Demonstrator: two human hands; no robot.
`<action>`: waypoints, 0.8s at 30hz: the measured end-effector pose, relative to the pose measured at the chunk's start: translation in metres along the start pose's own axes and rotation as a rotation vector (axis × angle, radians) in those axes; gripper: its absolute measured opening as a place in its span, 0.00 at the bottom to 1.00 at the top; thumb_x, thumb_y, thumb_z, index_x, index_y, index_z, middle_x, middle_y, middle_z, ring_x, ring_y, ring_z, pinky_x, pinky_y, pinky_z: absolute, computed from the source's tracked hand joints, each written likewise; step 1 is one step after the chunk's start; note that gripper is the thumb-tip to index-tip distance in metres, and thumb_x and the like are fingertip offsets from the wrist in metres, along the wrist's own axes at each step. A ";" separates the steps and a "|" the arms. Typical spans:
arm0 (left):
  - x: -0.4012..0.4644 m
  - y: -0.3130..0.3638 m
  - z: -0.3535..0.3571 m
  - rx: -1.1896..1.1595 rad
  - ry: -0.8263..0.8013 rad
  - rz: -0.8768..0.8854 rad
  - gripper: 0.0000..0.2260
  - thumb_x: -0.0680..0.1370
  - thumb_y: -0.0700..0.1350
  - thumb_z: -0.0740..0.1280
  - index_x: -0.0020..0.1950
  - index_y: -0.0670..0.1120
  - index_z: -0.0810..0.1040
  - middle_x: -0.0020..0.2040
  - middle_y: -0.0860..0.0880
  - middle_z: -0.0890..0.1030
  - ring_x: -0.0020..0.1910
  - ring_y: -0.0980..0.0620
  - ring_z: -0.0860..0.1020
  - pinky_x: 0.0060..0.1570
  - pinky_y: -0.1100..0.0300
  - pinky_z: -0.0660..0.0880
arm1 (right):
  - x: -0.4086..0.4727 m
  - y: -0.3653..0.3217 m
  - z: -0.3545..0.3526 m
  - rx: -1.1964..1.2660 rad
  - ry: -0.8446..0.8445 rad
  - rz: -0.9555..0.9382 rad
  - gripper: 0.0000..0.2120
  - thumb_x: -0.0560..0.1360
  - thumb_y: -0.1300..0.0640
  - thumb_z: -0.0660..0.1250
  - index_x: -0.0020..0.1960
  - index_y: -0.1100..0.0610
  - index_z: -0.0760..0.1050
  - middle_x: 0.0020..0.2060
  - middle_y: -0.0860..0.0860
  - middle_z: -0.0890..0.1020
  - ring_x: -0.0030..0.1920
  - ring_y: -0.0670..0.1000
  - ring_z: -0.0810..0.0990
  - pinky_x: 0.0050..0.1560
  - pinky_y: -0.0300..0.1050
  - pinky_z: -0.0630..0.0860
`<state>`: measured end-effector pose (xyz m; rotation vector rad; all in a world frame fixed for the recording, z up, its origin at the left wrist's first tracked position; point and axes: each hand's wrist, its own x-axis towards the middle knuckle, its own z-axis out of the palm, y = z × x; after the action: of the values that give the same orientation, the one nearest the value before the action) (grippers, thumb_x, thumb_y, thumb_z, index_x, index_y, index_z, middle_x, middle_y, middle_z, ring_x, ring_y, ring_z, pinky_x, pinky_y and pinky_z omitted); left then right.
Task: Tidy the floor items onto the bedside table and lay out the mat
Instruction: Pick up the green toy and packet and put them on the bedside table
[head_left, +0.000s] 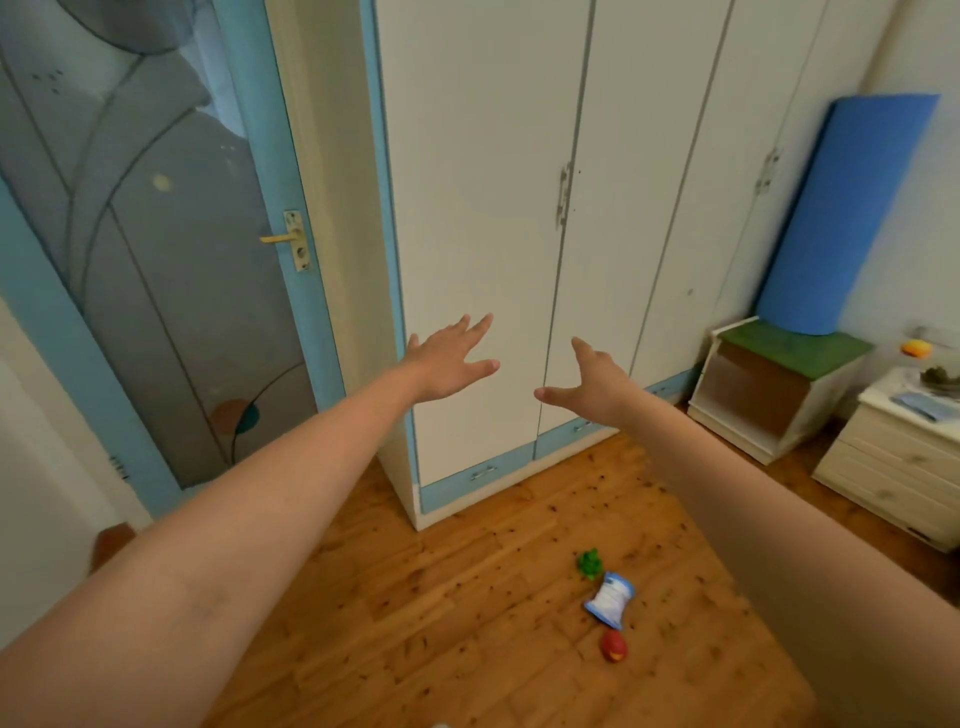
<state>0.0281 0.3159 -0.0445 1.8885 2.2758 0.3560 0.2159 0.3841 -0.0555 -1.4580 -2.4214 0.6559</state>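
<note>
Reaching out: left hand and right hand grip spread, empty | pouch on floor

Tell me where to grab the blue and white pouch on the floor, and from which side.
Come straight down from above and pinch the blue and white pouch across its narrower middle, thumb on one long edge and fingers on the other. It lies flat on the wooden floor, so nothing sticks up to hook. The green toy and red toy sit off its two ends, which probably leaves the long sides freer.
</note>
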 end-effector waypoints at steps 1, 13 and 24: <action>0.013 0.002 0.004 -0.004 -0.007 0.008 0.30 0.79 0.59 0.54 0.77 0.57 0.43 0.79 0.49 0.46 0.78 0.47 0.48 0.73 0.39 0.43 | 0.010 0.006 -0.002 0.001 0.019 0.007 0.43 0.71 0.39 0.66 0.77 0.51 0.46 0.75 0.56 0.57 0.73 0.60 0.61 0.71 0.63 0.61; 0.231 0.039 0.052 -0.015 -0.162 0.203 0.30 0.80 0.57 0.55 0.77 0.55 0.44 0.79 0.48 0.46 0.78 0.47 0.49 0.74 0.40 0.43 | 0.155 0.095 -0.024 0.116 0.168 0.287 0.43 0.71 0.43 0.68 0.76 0.53 0.48 0.74 0.57 0.61 0.73 0.60 0.63 0.70 0.62 0.63; 0.358 0.113 0.124 -0.018 -0.334 0.359 0.30 0.80 0.58 0.56 0.77 0.56 0.44 0.79 0.48 0.47 0.78 0.46 0.50 0.74 0.40 0.44 | 0.215 0.206 -0.029 0.224 0.205 0.541 0.42 0.71 0.41 0.67 0.76 0.52 0.49 0.75 0.56 0.59 0.74 0.59 0.61 0.71 0.62 0.62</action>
<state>0.1017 0.6972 -0.1221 2.1577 1.7199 0.0903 0.2855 0.6637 -0.1374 -1.9784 -1.7380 0.8046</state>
